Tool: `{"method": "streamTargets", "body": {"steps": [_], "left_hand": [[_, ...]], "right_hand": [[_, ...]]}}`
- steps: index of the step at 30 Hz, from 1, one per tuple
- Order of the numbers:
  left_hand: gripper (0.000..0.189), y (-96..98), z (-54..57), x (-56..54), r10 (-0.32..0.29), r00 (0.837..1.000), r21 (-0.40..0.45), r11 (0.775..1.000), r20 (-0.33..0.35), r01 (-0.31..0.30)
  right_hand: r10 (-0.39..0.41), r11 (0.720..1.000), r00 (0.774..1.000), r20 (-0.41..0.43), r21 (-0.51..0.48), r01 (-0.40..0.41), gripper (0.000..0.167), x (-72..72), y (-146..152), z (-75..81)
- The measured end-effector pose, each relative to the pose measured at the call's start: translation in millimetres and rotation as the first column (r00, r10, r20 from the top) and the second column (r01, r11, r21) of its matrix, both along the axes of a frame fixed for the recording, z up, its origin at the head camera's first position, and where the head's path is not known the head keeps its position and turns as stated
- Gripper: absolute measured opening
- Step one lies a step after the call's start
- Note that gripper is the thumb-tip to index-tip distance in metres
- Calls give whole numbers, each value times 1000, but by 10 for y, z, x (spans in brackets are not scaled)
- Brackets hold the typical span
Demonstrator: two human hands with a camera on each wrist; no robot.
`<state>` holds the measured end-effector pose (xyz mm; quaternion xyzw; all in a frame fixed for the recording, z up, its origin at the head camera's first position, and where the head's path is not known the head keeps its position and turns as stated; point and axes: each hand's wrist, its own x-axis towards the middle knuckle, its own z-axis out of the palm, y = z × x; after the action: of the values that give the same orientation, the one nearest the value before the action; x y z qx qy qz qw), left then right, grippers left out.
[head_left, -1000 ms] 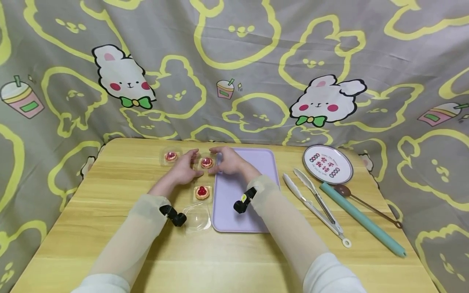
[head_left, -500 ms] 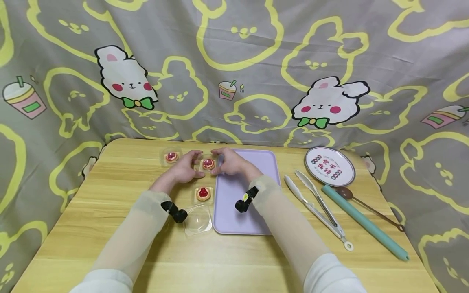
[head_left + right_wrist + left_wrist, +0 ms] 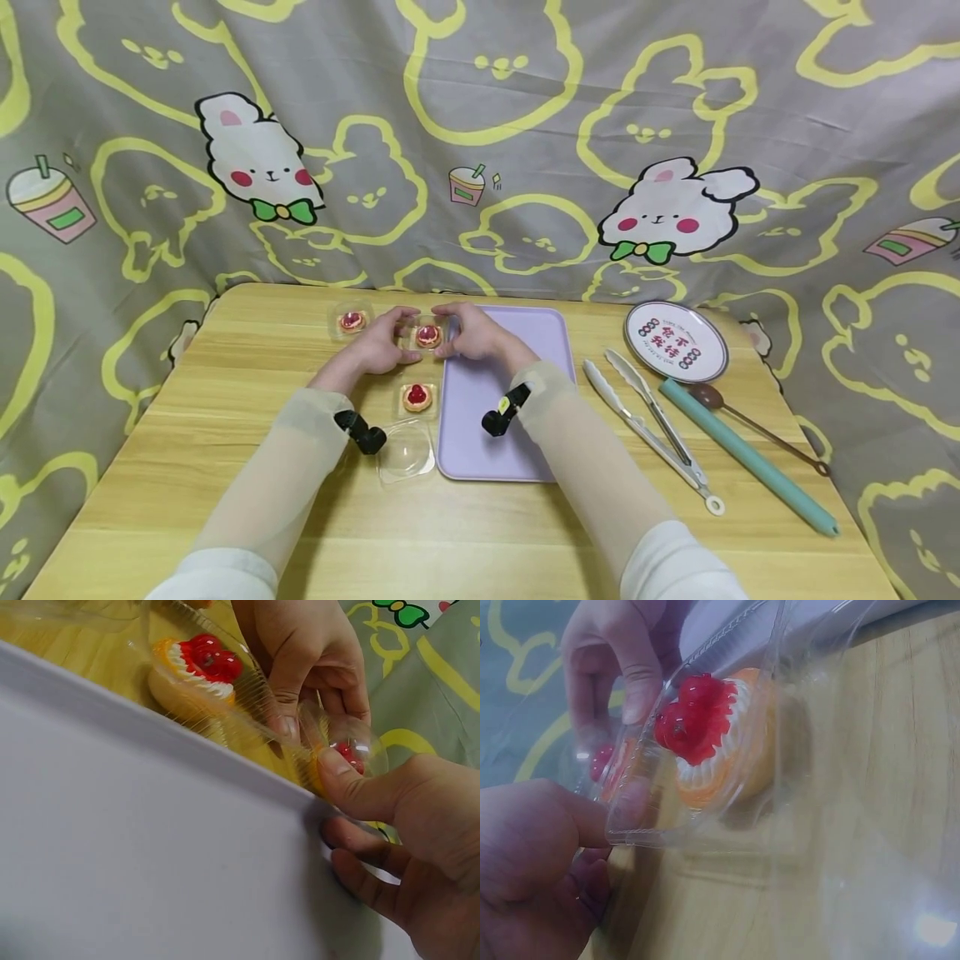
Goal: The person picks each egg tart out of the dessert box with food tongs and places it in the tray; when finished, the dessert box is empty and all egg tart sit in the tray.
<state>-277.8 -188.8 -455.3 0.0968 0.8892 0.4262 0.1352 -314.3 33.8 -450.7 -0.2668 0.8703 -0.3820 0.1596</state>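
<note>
Scarcely shifted since: left hand point(image 3: 381, 342) and right hand point(image 3: 476, 332), half-curled, gripping a tart box point(image 3: 428, 335); tray point(image 3: 476, 454) beneath right arm point(image 3: 592, 467).

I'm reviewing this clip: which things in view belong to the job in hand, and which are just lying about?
Likely part of the job:
- middle boxed tart, held by the left hand and right hand
- tart in the opened box
- far-left boxed tart

Apparently lying about:
- lilac tray, close by, role unclear
- tongs
- printed plate
- teal rod
- brown long-handled spoon
</note>
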Motion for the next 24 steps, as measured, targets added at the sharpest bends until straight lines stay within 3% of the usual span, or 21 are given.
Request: {"method": "streamTargets", "body": {"steps": [8, 24], "left_hand": [[72, 6, -7, 0, 11, 1000, -22, 1000, 0, -11], [71, -1, -5, -21, 3, 999, 13, 1000, 46, -4]], "right_hand": [[-38, 994, 999, 39, -105, 42, 82, 62, 1, -45], [-60, 992, 996, -67, -115, 52, 82, 119, 3, -123]]}}
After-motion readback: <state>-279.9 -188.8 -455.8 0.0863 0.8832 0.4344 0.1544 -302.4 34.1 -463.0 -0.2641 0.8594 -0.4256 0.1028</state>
